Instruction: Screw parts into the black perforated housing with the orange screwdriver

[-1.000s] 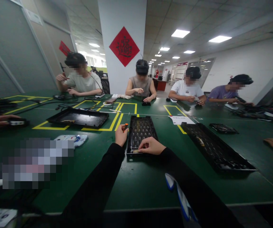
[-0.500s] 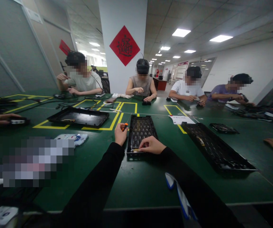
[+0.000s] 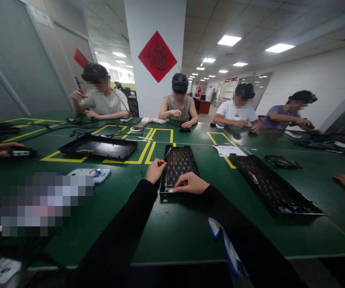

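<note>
A long black plastic housing (image 3: 169, 197), open at the top with rows of small slots inside, lies lengthwise in front of me. At its left edge my left hand (image 3: 154, 172) is closed around a screwdriver (image 3: 161, 162) with an orange and black handle, its thin shaft pointing up and away over the housing. My right hand (image 3: 193, 183) reaches in from the right at the near end of the housing. Its thumb and fingertips pinch a small pale yellowish piece (image 3: 171, 190) in the near left corner; its exact kind is too small to make out.
Another long black housing (image 3: 280, 192) lies to the right, near a small black part (image 3: 283, 162) and a paper sheet (image 3: 229, 151). A wide black tray (image 3: 100, 148) is at the left. Blue-white scissors-like handles (image 3: 231, 252) lie near my right sleeve. Several people work around the green table (image 3: 184, 236).
My left hand has shifted slightly right, and the screwdriver now leans over the housing's left edge. My right hand stays at the near end, pinching the small piece.
</note>
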### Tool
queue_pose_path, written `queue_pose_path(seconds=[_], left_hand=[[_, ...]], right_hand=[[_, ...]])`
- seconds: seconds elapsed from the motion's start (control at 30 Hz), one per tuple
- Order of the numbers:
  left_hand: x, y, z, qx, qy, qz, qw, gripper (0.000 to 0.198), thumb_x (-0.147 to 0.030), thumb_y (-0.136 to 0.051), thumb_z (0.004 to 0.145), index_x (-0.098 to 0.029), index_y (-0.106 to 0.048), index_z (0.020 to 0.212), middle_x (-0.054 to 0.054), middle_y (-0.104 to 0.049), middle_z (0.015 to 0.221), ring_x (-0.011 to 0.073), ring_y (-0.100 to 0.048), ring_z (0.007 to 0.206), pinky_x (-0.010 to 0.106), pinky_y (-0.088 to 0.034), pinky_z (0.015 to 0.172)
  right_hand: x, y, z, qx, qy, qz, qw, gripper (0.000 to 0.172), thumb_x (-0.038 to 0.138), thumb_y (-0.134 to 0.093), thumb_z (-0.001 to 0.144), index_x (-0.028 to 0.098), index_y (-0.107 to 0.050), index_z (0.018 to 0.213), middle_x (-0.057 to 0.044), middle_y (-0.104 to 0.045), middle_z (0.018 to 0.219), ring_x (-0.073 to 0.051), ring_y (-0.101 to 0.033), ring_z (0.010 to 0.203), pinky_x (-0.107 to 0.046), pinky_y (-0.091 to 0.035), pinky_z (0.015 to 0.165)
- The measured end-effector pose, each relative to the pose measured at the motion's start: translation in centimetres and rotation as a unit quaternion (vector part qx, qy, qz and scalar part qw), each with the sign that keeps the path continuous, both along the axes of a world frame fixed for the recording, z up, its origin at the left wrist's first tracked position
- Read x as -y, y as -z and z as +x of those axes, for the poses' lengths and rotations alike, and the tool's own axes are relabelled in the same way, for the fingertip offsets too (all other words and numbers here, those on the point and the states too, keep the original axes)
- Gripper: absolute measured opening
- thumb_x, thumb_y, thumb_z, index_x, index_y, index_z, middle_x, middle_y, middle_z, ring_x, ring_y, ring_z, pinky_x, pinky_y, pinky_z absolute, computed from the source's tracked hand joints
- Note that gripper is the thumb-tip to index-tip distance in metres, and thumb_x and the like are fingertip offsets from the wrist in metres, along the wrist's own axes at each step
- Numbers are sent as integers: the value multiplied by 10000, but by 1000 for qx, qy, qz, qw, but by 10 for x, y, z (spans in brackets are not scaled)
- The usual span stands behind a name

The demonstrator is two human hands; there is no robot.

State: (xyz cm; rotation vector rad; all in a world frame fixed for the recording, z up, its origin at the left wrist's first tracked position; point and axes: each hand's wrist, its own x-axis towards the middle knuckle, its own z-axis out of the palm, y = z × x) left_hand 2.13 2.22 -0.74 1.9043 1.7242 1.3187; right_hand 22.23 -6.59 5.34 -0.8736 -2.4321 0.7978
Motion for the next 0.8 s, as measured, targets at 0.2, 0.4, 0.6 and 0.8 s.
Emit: queue_pose_path(seconds=[0.2,0.4,0.6,0.8], left_hand=[[1,-1,0,3,3,1,1000,259,-404,-495,730,-187,-435,601,-13,-474,579,125,-443,565,234,-303,554],[1,-1,0,0,1,-1,1000,255,-405,-494,732,-185,-448,610,-10,-489,587,127,-454,572,236,-312,558],[1,-1,1,-4,-7,2,1000,240,-390,-497,733,-186,-449,617,-9,-496,593,128,-469,586,236,-332,574],[2,-1,0,-14,-8,-3,1000,249,-402,-478,744,-185,-454,623,-11,-491,587,125,-466,572,232,-331,556]], right_hand=[[-1,1,0,-15,8,-2,1000,305,379,-645,676,124,-692,836,-36,-611,694,-78,-416,548,-202,-305,498],[-2,5,-1,-23,9,7,1000,287,373,-637,688,122,-690,819,-33,-606,684,-80,-428,550,-200,-317,504],[-3,7,-2,-5,12,41,999,259,364,-631,700,131,-694,793,-32,-607,665,-84,-441,555,-202,-327,527],[-4,7,-2,-3,11,29,999,269,367,-626,700,123,-695,788,-38,-613,663,-88,-457,558,-201,-339,521]])
